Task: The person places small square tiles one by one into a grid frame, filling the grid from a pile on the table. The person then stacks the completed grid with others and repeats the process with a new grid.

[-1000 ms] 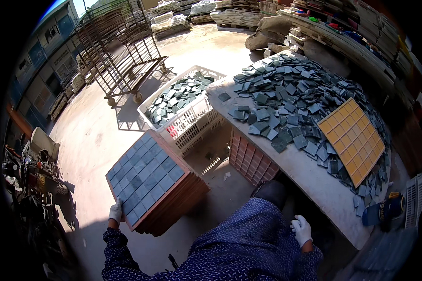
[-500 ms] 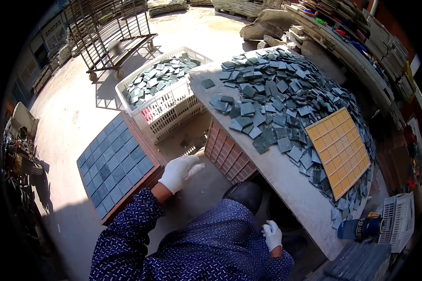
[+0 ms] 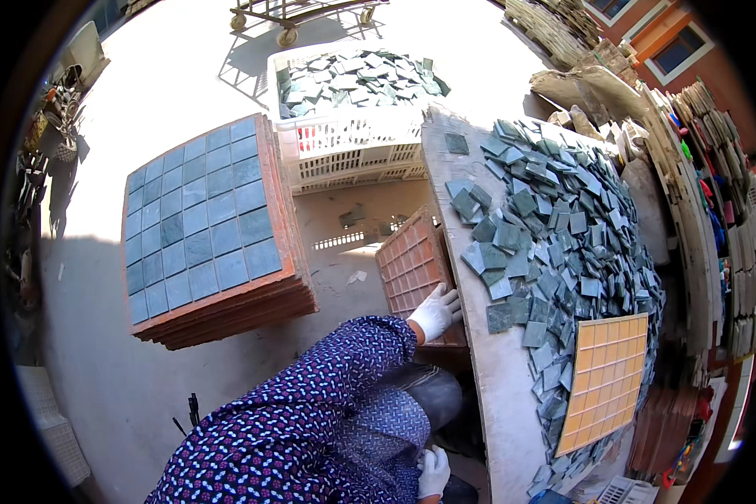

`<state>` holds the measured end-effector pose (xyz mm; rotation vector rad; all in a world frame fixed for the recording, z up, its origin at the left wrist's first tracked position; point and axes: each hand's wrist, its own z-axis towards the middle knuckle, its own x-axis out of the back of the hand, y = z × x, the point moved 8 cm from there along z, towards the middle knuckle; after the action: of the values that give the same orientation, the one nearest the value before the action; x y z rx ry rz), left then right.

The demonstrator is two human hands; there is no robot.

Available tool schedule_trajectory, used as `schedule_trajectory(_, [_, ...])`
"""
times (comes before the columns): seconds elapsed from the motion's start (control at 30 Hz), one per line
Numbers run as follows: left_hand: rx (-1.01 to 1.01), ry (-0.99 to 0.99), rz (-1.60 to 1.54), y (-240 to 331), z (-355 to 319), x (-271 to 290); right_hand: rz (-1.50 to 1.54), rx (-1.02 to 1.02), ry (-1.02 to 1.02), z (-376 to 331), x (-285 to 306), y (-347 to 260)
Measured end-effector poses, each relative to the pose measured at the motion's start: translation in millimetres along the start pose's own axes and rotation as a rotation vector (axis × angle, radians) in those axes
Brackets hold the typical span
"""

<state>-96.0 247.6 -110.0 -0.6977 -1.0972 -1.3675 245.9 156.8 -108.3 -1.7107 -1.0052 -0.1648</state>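
My left hand (image 3: 435, 316), in a white glove, reaches to the narrow gap between a reddish-brown grid tray (image 3: 405, 267) and the table's edge. Its fingers are stretched out with nothing seen in them; whether they touch the tray is unclear. That tray leans on its side below the tabletop. My right hand (image 3: 433, 472), also gloved, rests low by my lap, its fingers curled and no object visible in it. Left of me stands a stack of reddish trays (image 3: 227, 323), the top one filled with rows of blue-grey stone tiles (image 3: 195, 206).
Loose tiles (image 3: 554, 227) are heaped on the pale table (image 3: 500, 370), with a yellow grid tray (image 3: 603, 382) lying on them. Beyond the stack, a white plastic crate (image 3: 353, 134) holds more tiles. A wheeled metal rack (image 3: 311, 13) stands farther off. Stone slabs (image 3: 697, 227) line the right.
My left hand has moved right, away from the tiled stack, to the leaning tray by the table edge. The view has turned left. My right hand stays by my lap.
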Motion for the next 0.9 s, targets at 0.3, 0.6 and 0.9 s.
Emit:
schedule_trajectory(0.3, [0.055,0.080,-0.140,-8.5,-24.8,25.1,0.331,0.133,0.247,22.5,60.0,-72.4])
schedule_trajectory(0.6, [-0.008,0.029,-0.075,-10.6,-40.2,33.0,0.471,0.169,0.297,24.6,81.4,-75.5])
schedule_trajectory(0.9, [0.025,0.012,-0.168,-4.5,-27.9,12.9,0.768,0.019,0.374,32.1,98.8,-77.4])
